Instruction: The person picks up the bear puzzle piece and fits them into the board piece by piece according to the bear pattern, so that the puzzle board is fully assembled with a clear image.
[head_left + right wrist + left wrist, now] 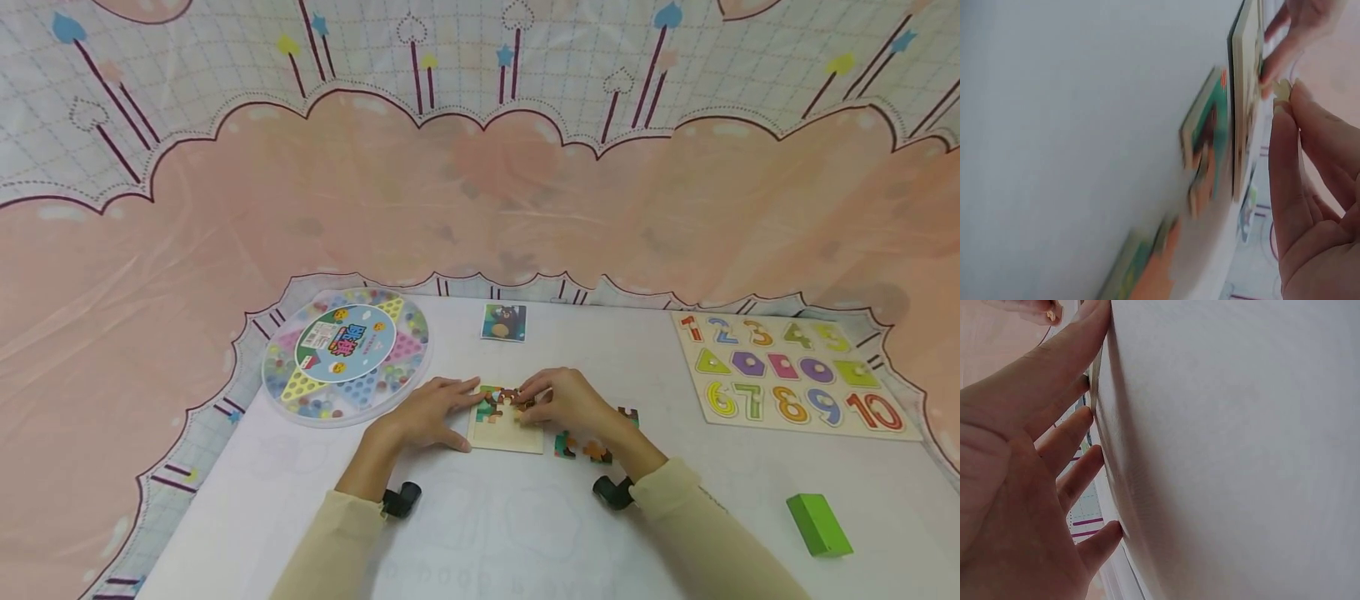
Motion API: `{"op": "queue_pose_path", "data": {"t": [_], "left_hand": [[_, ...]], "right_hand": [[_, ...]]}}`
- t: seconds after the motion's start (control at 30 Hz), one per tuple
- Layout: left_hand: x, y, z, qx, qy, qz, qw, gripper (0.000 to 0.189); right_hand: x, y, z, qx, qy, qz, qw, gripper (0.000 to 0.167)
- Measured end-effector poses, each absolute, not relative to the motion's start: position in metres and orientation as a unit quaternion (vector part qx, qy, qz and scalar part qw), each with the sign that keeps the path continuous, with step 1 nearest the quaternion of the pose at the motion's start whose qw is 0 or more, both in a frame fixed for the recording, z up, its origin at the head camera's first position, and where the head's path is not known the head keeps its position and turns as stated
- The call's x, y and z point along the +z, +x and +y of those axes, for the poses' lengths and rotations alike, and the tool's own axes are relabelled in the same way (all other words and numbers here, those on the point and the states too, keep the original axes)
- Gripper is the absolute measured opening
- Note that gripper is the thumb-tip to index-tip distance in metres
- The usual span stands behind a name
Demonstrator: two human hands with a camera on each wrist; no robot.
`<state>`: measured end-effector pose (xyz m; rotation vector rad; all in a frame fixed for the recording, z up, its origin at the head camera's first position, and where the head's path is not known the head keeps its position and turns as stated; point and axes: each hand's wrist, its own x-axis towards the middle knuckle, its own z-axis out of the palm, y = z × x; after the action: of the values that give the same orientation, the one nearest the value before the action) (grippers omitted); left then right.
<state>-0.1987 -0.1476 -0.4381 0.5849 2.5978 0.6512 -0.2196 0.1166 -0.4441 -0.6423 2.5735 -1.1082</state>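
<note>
A square wooden puzzle board (506, 438) lies on the white table, its far part filled with several green and brown jigsaw pieces (489, 403). My left hand (430, 412) rests at the board's left side, fingers spread and fairly straight, with fingertips touching the edge in the left wrist view. Above the board's right part, my right hand (567, 403) pinches a small wooden jigsaw piece (1282, 90) between thumb and fingers. The piece's printed face cannot be made out. Loose jigsaw pieces (597, 452) lie right of the board, partly hidden under my right forearm.
Beyond the board lies a small bear picture card (504, 322). A round Chinese checkers box (346, 358) stands at the left. On the right are a number-and-shape board (795, 371) and a green block (819, 525). A patterned cloth (480, 192) hangs behind the table.
</note>
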Motion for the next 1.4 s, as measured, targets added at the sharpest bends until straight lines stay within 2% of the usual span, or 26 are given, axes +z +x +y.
{"op": "queue_pose_path", "data": {"t": [0.8, 1.13, 1.4], "left_hand": [[-0.441, -0.198, -0.147, 0.243, 0.198, 0.929, 0.194, 0.081], [-0.439, -0.198, -0.146, 0.246, 0.194, 0.929, 0.196, 0.081], [-0.437, -0.197, -0.146, 0.236, 0.198, 0.929, 0.204, 0.081]], "right_hand": [[-0.448, -0.214, 0.083, -0.348, -0.214, 0.906, 0.105, 0.023], [-0.442, -0.211, 0.076, -0.265, -0.211, 0.937, 0.081, 0.022], [-0.442, -0.213, 0.077, -0.267, -0.214, 0.935, 0.093, 0.02]]}}
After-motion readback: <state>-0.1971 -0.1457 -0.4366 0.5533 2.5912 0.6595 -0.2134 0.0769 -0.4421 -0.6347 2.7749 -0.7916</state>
